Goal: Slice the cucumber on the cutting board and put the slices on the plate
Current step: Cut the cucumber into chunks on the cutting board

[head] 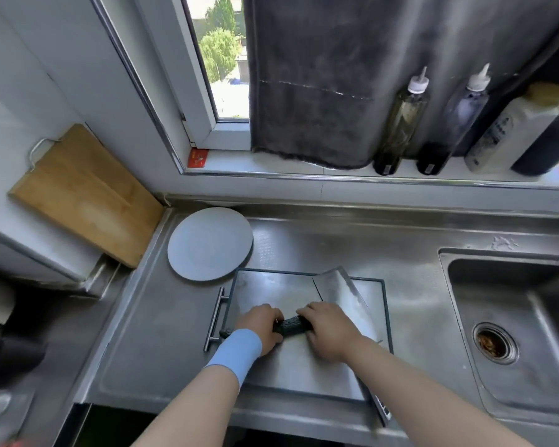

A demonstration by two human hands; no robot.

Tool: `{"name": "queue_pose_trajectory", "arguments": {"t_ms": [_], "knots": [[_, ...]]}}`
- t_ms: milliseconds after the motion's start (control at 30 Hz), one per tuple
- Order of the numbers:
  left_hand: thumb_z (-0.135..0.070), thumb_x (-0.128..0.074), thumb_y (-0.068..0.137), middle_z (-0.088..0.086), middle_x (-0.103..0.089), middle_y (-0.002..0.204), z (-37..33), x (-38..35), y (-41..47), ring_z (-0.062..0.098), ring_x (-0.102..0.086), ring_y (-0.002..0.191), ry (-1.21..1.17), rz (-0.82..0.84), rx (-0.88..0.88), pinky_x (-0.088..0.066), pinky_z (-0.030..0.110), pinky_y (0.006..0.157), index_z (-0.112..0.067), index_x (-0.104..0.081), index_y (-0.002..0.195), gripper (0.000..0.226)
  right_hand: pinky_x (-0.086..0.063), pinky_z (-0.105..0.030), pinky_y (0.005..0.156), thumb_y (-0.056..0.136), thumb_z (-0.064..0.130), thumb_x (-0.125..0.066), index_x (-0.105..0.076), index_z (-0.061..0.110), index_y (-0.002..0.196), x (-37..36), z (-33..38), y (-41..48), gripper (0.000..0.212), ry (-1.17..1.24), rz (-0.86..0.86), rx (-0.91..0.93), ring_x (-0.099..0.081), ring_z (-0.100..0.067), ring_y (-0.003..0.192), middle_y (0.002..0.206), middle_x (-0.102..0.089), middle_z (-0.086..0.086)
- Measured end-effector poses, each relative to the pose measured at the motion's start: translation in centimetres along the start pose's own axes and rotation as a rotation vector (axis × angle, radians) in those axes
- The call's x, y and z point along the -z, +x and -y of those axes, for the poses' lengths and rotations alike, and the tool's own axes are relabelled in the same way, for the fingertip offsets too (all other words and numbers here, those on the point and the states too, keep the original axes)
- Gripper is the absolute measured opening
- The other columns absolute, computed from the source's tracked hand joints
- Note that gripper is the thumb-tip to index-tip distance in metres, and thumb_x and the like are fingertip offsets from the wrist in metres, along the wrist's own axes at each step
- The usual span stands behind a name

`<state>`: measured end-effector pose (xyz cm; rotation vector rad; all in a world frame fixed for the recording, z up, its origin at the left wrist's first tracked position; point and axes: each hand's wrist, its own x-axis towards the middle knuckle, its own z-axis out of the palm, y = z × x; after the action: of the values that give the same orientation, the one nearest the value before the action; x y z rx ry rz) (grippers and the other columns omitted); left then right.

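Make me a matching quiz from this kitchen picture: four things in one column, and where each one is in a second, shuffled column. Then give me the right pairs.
Things:
1. cucumber
2. plate
3. cleaver
4. wooden board

Places:
A. propped up at the far left
B. lying flat on the right part of the cutting board
C. gripped by the left hand and the right hand
D. on the counter, just behind the cutting board's left corner, nothing on it

Pairs: 1-C, 2-D, 3-B, 4-A.
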<state>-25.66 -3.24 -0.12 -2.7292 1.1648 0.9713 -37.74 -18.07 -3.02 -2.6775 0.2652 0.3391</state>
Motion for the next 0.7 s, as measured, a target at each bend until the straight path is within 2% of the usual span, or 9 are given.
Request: {"name": "queue_pose_trajectory", "arguments": {"t_ms": [67, 133, 233, 300, 400, 500, 600, 633, 700], "knots": [[-0.036, -0.062, 0.088, -0.004, -0.054, 0.122, -0.4, -0.1, -0.4, 0.022, -0.055, 0.109, -0.010, 0.004, 0.031, -0.048, 0.034, 0.089, -0.031, -0.056, 0.129, 0.042, -0.032, -0.036, 0.111, 0.087, 0.015, -0.051, -0.055, 0.017, 0.139, 0.3, -0.6, -0.8, 0.052, 0.058, -0.057, 0.020, -0.045, -0.027, 0.129, 0.138, -0.053, -0.005], [-0.038, -0.061, 0.088, -0.003, -0.057, 0.120, -0.8, -0.1, -0.8, 0.022, -0.058, 0.104, -0.016, 0.018, 0.064, -0.050, 0.034, 0.087, -0.029, -0.057, 0.128, 0.041, -0.030, -0.035, 0.114, 0.089, 0.014, -0.050, -0.054, 0.018, 0.140, 0.9, -1.3, -1.8, 0.052, 0.108, -0.131, -0.044, -0.043, -0.028, 0.134, 0.145, -0.048, -0.005], [-0.040, -0.058, 0.090, 0.000, -0.058, 0.122, -1.1, 0.1, -1.0, 0.023, -0.059, 0.104, -0.040, 0.030, 0.096, -0.050, 0.036, 0.090, -0.023, -0.057, 0.128, 0.042, -0.041, -0.036, 0.101, 0.096, 0.020, -0.048, -0.054, 0.024, 0.139, 1.6, -2.2, -3.4, 0.044, 0.134, -0.197, -0.246, -0.050, -0.027, 0.124, 0.136, -0.050, -0.004], [-0.040, -0.056, 0.091, 0.002, -0.059, 0.121, -1.2, 0.1, -0.9, 0.023, -0.058, 0.102, -0.086, 0.056, 0.120, -0.050, 0.034, 0.090, -0.019, -0.057, 0.127, 0.042, -0.046, -0.037, 0.092, 0.100, 0.027, -0.046, -0.052, 0.024, 0.137, 1.7, -2.6, -4.4, 0.039, 0.143, -0.134, -0.399, -0.052, -0.028, 0.118, 0.135, -0.046, -0.006], [-0.039, -0.053, 0.093, 0.005, -0.062, 0.112, -1.2, -0.1, -0.9, 0.021, -0.056, 0.092, -0.206, 0.079, 0.175, -0.046, 0.028, 0.079, -0.014, -0.058, 0.120, 0.037, -0.049, -0.037, 0.085, 0.096, 0.029, -0.045, -0.049, 0.019, 0.125, 1.1, -2.1, -5.7, 0.031, 0.163, -0.016, -0.566, -0.055, -0.031, 0.108, 0.128, -0.043, -0.010], [-0.041, -0.054, 0.092, 0.005, -0.063, 0.097, -0.2, -0.1, -0.4, 0.020, -0.058, 0.084, -0.360, 0.069, 0.242, -0.048, 0.029, 0.071, -0.012, -0.060, 0.102, 0.031, -0.046, -0.037, 0.081, 0.093, 0.037, -0.049, -0.037, 0.020, 0.131, 0.2, -1.2, -6.5, 0.043, 0.149, 0.047, -0.646, -0.053, -0.034, 0.110, 0.126, -0.044, -0.012], [-0.042, -0.062, 0.086, 0.006, -0.065, 0.086, 0.8, 0.1, 0.3, 0.023, -0.064, 0.076, -0.467, 0.063, 0.306, -0.058, 0.033, 0.072, -0.008, -0.061, 0.089, 0.034, -0.048, -0.038, 0.078, 0.092, 0.025, -0.048, -0.026, 0.025, 0.142, -0.3, -0.3, -6.3, 0.055, 0.131, 0.033, -0.699, -0.052, -0.034, 0.105, 0.124, -0.045, -0.013], [-0.043, -0.062, 0.085, 0.007, -0.066, 0.086, 1.0, 0.2, 0.3, 0.023, -0.066, 0.075, -0.451, 0.083, 0.309, -0.059, 0.032, 0.069, -0.009, -0.060, 0.091, 0.035, -0.047, -0.037, 0.075, 0.092, 0.020, -0.046, -0.025, 0.025, 0.144, -0.4, 0.0, -6.2, 0.056, 0.131, 0.031, -0.717, -0.052, -0.034, 0.101, 0.123, -0.045, -0.014], [-0.048, -0.058, 0.087, 0.004, -0.063, 0.087, 0.8, 1.0, 0.1, 0.021, -0.064, 0.075, -0.275, 0.120, 0.280, -0.054, 0.027, 0.063, -0.012, -0.059, 0.096, 0.037, -0.043, -0.035, 0.069, 0.093, 0.013, -0.045, -0.024, 0.023, 0.144, -0.6, 0.3, -6.0, 0.056, 0.142, 0.023, -0.739, -0.048, -0.031, 0.091, 0.122, -0.045, -0.015]]}}
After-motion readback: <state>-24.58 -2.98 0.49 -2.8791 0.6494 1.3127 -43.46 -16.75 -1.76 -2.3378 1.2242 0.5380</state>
